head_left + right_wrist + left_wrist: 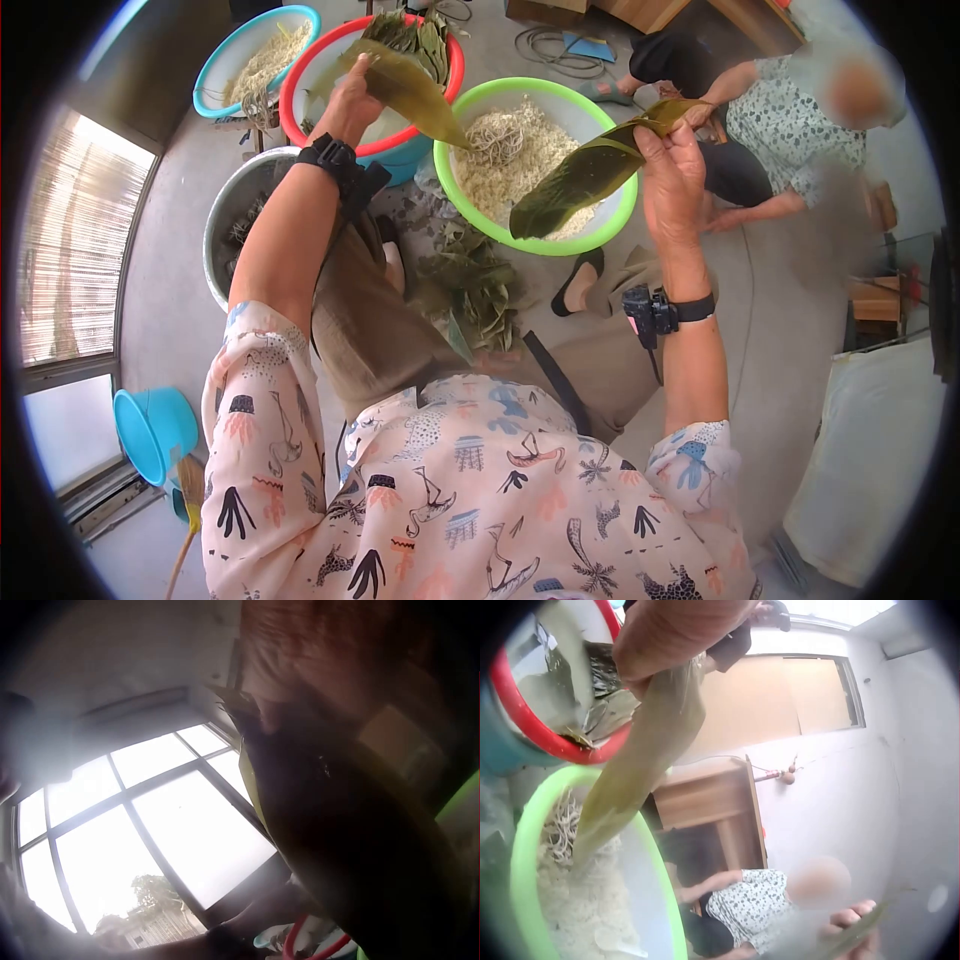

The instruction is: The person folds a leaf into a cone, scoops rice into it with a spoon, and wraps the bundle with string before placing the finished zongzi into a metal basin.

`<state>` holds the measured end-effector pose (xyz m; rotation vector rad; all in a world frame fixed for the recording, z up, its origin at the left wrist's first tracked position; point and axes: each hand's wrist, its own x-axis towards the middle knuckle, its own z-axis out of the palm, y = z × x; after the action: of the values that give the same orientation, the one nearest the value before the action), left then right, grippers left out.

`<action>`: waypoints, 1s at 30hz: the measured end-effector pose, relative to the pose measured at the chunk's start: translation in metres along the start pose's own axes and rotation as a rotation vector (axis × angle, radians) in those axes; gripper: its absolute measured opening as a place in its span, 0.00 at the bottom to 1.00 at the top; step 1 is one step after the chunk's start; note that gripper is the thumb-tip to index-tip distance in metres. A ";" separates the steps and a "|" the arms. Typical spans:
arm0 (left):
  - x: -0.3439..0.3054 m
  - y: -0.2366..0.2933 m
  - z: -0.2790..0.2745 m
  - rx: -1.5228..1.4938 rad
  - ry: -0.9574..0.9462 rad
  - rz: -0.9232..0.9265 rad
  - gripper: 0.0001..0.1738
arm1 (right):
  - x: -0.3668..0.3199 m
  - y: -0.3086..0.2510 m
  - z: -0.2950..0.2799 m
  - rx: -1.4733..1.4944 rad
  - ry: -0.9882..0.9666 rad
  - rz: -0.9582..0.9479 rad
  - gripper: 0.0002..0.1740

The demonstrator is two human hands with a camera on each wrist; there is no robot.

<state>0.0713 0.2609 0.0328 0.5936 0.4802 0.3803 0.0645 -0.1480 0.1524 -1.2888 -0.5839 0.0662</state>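
Left hand (350, 105) pinches olive leaf (412, 90), right hand (673, 185) pinches darker leaf (575, 182), free ends toward green-rimmed basin (520, 84), presumably kept apart for checking.

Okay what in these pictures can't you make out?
- Head view: some pale loose grain in the round green-rimmed plastic basin, hidden by the long dark-green leaf.
- Left wrist view: part of the left grip, cut off by the top edge.
- Right wrist view: that leaf's surface, lost in shadow.

Far right, we see the head (862, 90) of another person (785, 125) blurred; the right leaf (578, 180) partly hides the green-rimmed basin (560, 246).
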 end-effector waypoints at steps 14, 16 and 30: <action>0.020 0.034 -0.095 2.001 -0.115 0.816 0.36 | 0.008 -0.012 0.013 0.028 -0.041 0.027 0.11; 0.029 0.033 -0.103 2.041 -0.136 0.799 0.35 | 0.010 -0.016 0.014 0.022 -0.006 0.018 0.11; -0.088 0.002 0.042 1.012 -0.426 0.375 0.35 | 0.013 -0.023 0.014 0.183 -0.083 0.057 0.11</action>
<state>0.0209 0.2029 0.0925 1.7226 0.1117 0.3341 0.0630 -0.1378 0.1804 -1.1281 -0.5978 0.2165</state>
